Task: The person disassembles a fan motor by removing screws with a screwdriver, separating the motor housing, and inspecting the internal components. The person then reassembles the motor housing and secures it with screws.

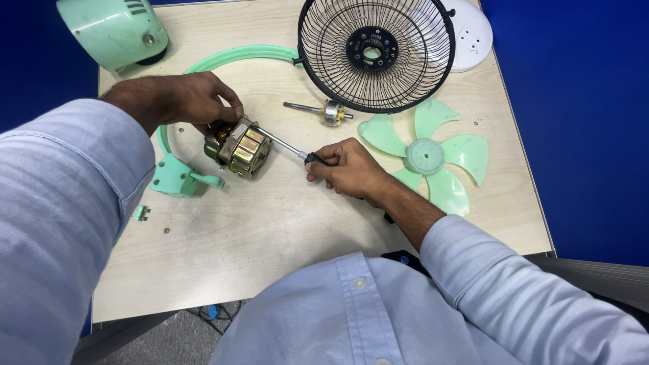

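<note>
Now left hand [182,101] grips motor [240,147]; right hand [348,169] clasps screwdriver [287,146] touching it.

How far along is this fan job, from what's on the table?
Already apart: the wire guard, green blade, rotor shaft and motor cover lie separately. In hand: the left hand steadies the motor while the right hand drives a screwdriver into it. The motor remains assembled.
</note>
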